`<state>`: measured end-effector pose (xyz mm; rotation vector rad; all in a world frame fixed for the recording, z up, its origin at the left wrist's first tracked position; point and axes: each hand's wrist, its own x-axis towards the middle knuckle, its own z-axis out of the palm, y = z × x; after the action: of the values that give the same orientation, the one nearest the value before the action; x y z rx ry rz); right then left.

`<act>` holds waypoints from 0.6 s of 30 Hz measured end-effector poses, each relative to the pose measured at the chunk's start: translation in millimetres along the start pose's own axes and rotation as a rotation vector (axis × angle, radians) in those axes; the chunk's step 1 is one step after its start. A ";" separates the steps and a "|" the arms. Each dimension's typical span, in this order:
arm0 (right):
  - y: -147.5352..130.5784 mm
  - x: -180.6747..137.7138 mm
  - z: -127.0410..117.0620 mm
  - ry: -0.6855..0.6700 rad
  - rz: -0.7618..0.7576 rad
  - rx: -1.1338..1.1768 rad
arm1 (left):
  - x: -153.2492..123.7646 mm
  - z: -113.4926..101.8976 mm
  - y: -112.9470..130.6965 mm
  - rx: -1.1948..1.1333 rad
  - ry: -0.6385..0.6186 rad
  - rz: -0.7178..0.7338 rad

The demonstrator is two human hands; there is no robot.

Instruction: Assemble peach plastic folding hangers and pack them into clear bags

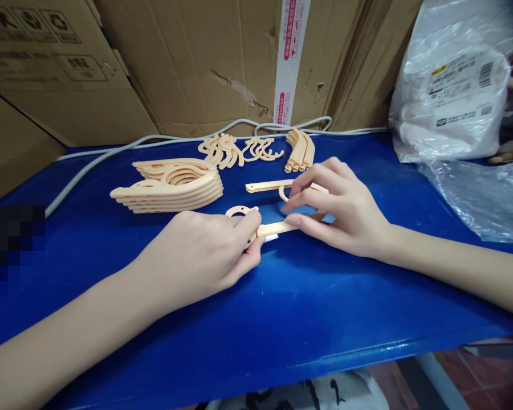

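Observation:
My left hand (200,256) is closed on the ringed end of a peach plastic hanger piece (270,228) that lies low over the blue table (282,319). My right hand (340,208) pinches the other end of that same piece. Under its fingers lies a second peach arm piece (265,185). Both hands meet at the middle of the table.
A stack of peach hanger bodies (175,188) lies left of the hands. Loose hooks (239,149) and a small stack of curved arms (300,149) sit behind. Grey cables (111,152) run along cardboard boxes (205,62). Plastic bags (453,91) stand at right.

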<state>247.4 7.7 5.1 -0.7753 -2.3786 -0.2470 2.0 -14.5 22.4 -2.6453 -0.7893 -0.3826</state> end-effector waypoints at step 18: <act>21.0 2.8 9.5 -0.087 0.418 0.318 | -4.0 2.4 -2.0 -0.058 0.050 -0.001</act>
<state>253.2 29.3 -1.0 -1.1132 -2.1915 0.3353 -2.0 -13.9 19.4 -2.6779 -0.7746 -0.4769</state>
